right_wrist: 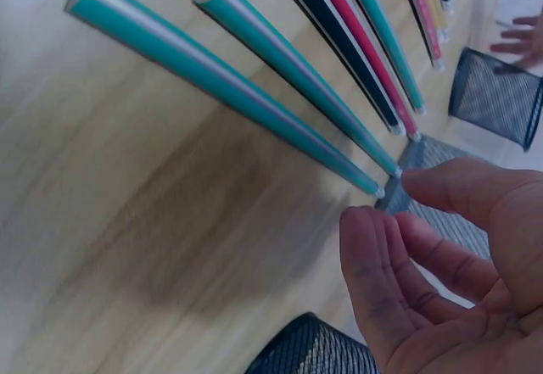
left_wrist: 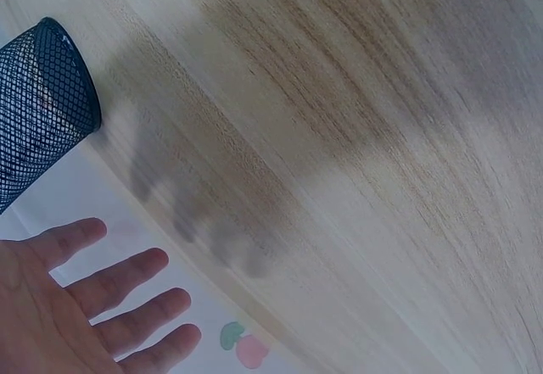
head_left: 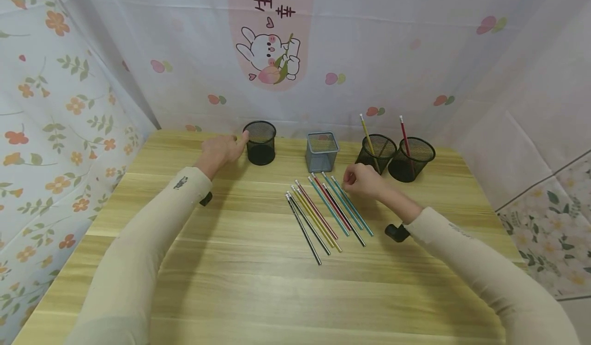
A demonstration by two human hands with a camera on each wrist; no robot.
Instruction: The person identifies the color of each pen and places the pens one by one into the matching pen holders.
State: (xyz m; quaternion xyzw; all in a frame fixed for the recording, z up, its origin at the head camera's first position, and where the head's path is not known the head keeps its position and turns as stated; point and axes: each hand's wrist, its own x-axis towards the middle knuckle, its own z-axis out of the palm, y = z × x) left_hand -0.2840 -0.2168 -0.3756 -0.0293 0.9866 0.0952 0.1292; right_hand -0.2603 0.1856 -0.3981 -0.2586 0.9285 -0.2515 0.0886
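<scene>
My left hand [head_left: 220, 149] is beside a black round mesh pen cup [head_left: 261, 153], the thumb overlapping its left side in the head view. In the left wrist view its fingers [left_wrist: 127, 285] are extended and hold nothing. My right hand [head_left: 367, 182] hovers by the eraser ends of the pencils. In the right wrist view, the thumb and bent fingers stand apart, close to the tip of the outermost teal pencil [right_wrist: 225, 86]. Several striped pencils lie in a slanted row: teal, red, a black one [head_left: 343, 214], a yellow one [head_left: 318, 219] and dark ones at the left.
A grey square mesh cup [head_left: 321, 158] stands behind the pencils. To its right are two black mesh cups, one with a yellow pencil [head_left: 367, 132] and one with a red pencil [head_left: 404, 132]. A printed curtain [head_left: 388, 53] hangs along the table's back edge.
</scene>
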